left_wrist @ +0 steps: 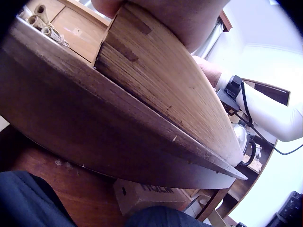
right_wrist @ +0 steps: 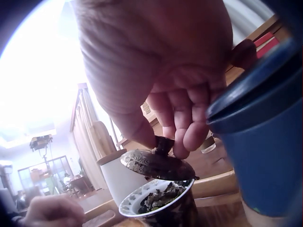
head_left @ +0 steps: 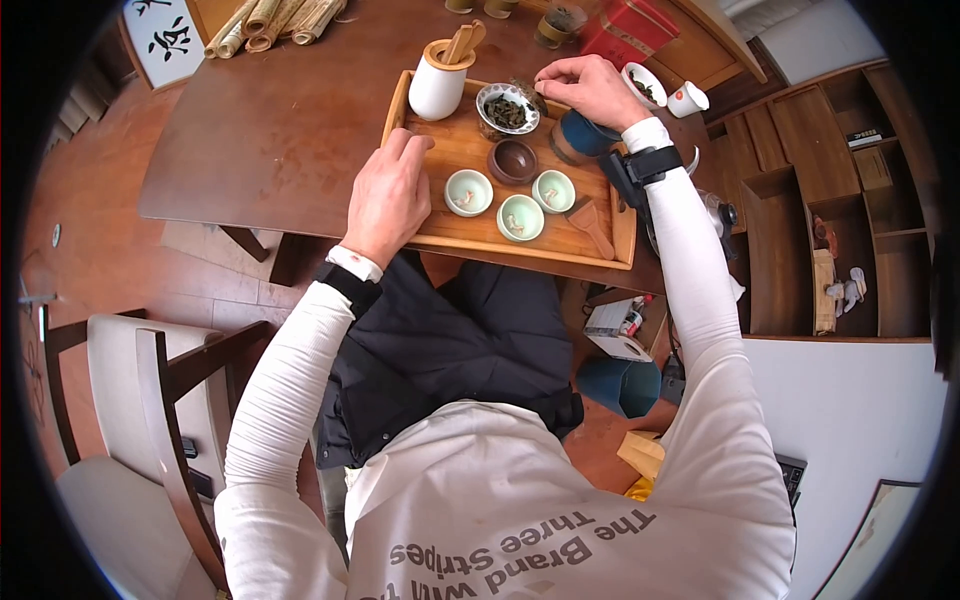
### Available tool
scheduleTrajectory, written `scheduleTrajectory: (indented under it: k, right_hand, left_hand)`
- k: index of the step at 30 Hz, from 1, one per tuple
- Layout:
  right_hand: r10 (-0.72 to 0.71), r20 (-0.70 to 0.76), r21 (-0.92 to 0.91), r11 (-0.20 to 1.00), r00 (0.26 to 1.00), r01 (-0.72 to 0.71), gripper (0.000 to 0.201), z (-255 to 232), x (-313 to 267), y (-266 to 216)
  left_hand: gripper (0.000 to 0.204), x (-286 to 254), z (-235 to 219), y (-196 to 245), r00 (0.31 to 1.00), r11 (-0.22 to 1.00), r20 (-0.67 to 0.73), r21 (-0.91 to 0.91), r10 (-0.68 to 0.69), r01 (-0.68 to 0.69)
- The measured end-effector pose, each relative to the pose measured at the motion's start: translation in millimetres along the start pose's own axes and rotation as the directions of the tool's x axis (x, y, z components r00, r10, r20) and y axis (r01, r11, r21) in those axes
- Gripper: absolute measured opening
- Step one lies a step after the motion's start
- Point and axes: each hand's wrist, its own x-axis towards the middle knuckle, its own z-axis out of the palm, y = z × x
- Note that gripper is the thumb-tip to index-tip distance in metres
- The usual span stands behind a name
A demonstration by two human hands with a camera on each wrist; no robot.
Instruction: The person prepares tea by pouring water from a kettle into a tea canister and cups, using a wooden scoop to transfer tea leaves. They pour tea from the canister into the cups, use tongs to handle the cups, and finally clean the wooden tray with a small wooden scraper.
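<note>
My right hand (head_left: 597, 92) (right_wrist: 156, 61) pinches the knob of a dark patterned lid (right_wrist: 158, 164) between thumb and fingers. Tilted, the lid hangs just over a bowl (right_wrist: 127, 208) with a white inner rim and dark leaves (head_left: 504, 110) inside. A blue canister (head_left: 578, 138) (right_wrist: 265, 156) stands beside this hand. My left hand (head_left: 388, 195) lies at the left edge of the wooden tray (head_left: 450, 243), its fingers loosely bent over the rim; in the left wrist view part of it (left_wrist: 189, 16) shows above the tray's side wall (left_wrist: 165, 80).
On the tray stand a white tool holder (head_left: 437, 88), a brown cup (head_left: 512, 162), three pale green cups (head_left: 468, 193) and a brush (head_left: 592, 230). A white dish (head_left: 643, 85), white cup (head_left: 687, 99) and red box (head_left: 628, 32) are at the right; rolled mats (head_left: 270, 22) lie far left.
</note>
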Motion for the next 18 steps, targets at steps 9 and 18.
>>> scheduleTrajectory:
  k: [9, 18]
  right_hand:
    - [0.02, 0.039, 0.006, 1.0, 0.999, -0.021, 0.031, 15, 4, -16]
    - [0.001, -0.027, 0.018, 1.0, 1.0, -0.001, 0.029, 7, 1, -6]
  left_hand:
    - [0.022, 0, 1, 0, 1.0, 1.0, 0.004, 0.007, -0.008, 0.008]
    - [0.022, 0, 1, 0, 1.0, 1.0, -0.002, -0.003, -0.014, 0.014]
